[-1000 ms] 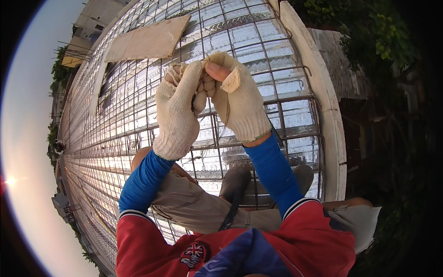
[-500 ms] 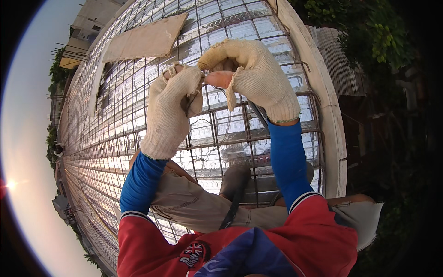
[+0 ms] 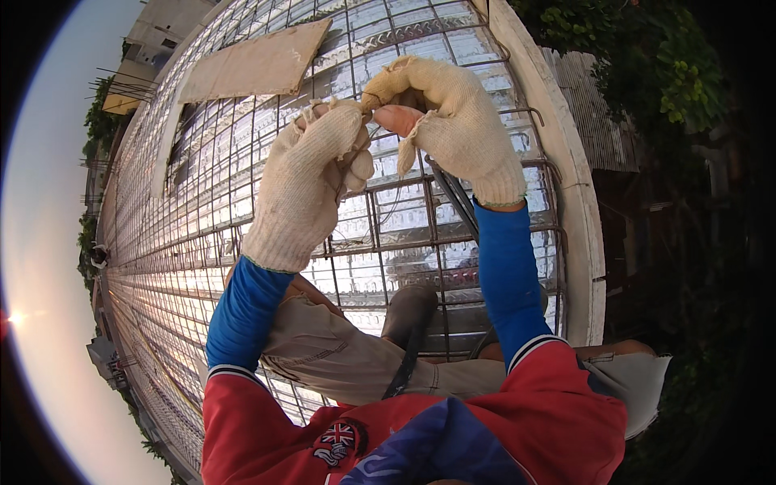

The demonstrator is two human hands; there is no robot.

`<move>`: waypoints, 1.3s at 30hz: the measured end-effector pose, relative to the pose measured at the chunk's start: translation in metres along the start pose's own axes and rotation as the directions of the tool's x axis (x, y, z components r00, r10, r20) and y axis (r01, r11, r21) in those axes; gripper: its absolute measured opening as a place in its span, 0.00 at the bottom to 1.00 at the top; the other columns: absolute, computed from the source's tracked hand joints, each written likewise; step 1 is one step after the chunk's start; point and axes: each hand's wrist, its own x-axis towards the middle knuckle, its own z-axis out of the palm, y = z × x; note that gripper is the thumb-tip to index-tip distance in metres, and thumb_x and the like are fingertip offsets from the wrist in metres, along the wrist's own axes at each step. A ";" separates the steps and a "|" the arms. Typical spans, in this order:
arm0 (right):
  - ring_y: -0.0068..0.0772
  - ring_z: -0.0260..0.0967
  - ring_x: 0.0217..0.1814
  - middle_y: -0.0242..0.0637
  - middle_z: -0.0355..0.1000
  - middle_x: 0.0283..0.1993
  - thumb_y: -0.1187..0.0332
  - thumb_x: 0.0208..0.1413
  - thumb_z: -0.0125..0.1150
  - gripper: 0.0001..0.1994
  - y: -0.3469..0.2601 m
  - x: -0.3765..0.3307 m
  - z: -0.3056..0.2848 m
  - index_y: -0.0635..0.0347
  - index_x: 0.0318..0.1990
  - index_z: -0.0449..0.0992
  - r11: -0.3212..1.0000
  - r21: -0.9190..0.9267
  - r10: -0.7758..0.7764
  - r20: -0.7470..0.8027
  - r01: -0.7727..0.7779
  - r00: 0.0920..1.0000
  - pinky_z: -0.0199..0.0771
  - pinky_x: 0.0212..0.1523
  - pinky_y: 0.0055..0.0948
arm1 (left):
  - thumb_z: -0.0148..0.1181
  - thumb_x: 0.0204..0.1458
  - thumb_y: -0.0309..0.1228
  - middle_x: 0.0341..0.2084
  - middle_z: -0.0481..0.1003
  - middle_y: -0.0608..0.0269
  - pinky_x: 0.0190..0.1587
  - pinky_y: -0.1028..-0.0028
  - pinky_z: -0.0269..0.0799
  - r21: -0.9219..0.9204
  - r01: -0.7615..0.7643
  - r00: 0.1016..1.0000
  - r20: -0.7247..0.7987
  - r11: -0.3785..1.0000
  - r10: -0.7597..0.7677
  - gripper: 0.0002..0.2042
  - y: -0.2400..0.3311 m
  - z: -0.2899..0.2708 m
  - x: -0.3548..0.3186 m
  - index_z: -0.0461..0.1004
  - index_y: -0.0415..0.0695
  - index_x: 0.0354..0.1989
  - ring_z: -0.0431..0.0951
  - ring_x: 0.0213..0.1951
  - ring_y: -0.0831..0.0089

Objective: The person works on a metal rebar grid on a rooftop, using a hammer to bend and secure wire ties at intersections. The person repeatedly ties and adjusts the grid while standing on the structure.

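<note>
1. Two gloved hands are raised together over a grid: the left hand (image 3: 311, 166) and the right hand (image 3: 465, 121), their fingertips touching or nearly so.
2. Thin wire (image 3: 395, 208) is what they are working on. It lies at the left fingers, and a loose, curved strand hangs below, between the two hands.
3. The left hand is curled closed on the wire, with bare fingertips poking through the worn glove.
4. The right hand arches in from the other side, its forefinger and bare thumb (image 3: 396, 120) bent toward the same spot. The wire is so fine here that I cannot tell whether they pinch it or only come close.
5. The step in hand, as I judge it, is fingering the wire in the air; both hands look lifted clear of the steel bars (image 3: 437, 242).
6. The next move, I think, calls for a sure pinch with the right thumb and forefinger while the left keeps a steady hold. The hanging strand would need minding, since it could snag on the bars underneath.
7. Around the hands, the bars cross over shiny metal sheeting (image 3: 352, 212). A flat board (image 3: 259, 63) lies beyond the left hand, a pale ledge (image 3: 584, 242) runs along the right side, and a dark boot (image 3: 411, 314) stands nearer the body.
</note>
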 end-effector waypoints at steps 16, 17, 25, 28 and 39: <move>0.12 0.65 0.25 0.28 0.72 0.29 0.67 0.70 0.59 0.11 0.012 -0.002 0.039 0.68 0.49 0.78 0.917 0.380 0.174 -0.101 -0.124 0.980 0.67 0.25 0.15 | 0.63 0.62 0.26 0.23 0.69 0.73 0.20 0.83 0.51 0.288 -0.294 0.932 -0.125 0.911 0.340 0.04 -0.010 0.014 -0.012 0.74 0.42 0.40 0.59 0.18 0.88; 0.13 0.65 0.25 0.28 0.72 0.29 0.67 0.70 0.60 0.11 0.011 -0.003 0.039 0.68 0.50 0.78 0.855 0.493 0.232 -0.088 -0.160 0.969 0.66 0.24 0.16 | 0.67 0.62 0.28 0.24 0.75 0.70 0.24 0.82 0.63 0.325 -0.294 0.934 -0.099 0.899 0.342 0.07 -0.009 0.007 -0.015 0.77 0.39 0.43 0.70 0.22 0.87; 0.15 0.63 0.21 0.28 0.73 0.26 0.64 0.66 0.66 0.14 0.014 -0.004 0.042 0.68 0.50 0.79 0.694 0.693 0.324 -0.060 -0.194 0.944 0.65 0.23 0.18 | 0.71 0.59 0.26 0.28 0.79 0.68 0.31 0.81 0.71 0.609 -0.415 0.835 -0.040 0.675 0.549 0.09 -0.014 0.008 -0.020 0.76 0.39 0.42 0.74 0.28 0.85; 0.17 0.68 0.22 0.31 0.76 0.27 0.62 0.65 0.68 0.15 0.008 -0.005 0.036 0.67 0.48 0.80 0.895 0.416 0.256 -0.191 -0.158 0.948 0.69 0.24 0.18 | 0.71 0.59 0.26 0.28 0.79 0.69 0.32 0.81 0.71 0.570 -0.404 0.844 -0.069 0.715 0.532 0.08 -0.014 0.010 -0.013 0.77 0.39 0.41 0.73 0.28 0.85; 0.25 0.79 0.23 0.44 0.80 0.28 0.64 0.58 0.76 0.18 -0.014 -0.012 0.026 0.73 0.44 0.81 0.994 0.101 0.071 -0.205 -0.051 0.976 0.78 0.21 0.23 | 0.73 0.54 0.23 0.29 0.80 0.60 0.32 0.75 0.76 0.779 -0.465 0.743 0.084 0.421 0.664 0.08 -0.021 0.010 -0.014 0.78 0.37 0.38 0.81 0.30 0.76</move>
